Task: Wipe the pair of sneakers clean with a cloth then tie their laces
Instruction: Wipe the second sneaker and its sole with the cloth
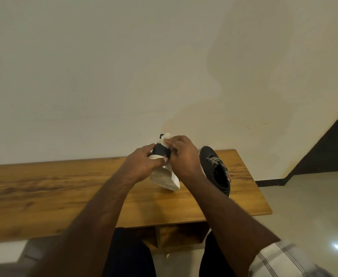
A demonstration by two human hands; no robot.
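One black sneaker [161, 151] with a pale sole [164, 179] is tipped up on its heel on the wooden table [64, 188], sole facing me. My left hand [142, 163] grips its side. My right hand [184, 156] presses a white cloth [165, 139] against the sneaker's upper part. The second black sneaker [217, 170] stands upright on the table just right of my right hand, its black-and-white laces [218, 162] loose.
The table backs onto a pale wall [124, 76]. Its right end [264, 204] is close to the second sneaker, with a shiny tiled floor [314, 206] beyond. A dark panel [328, 148] rises at the far right. My knees [130, 254] are under the table's front edge.
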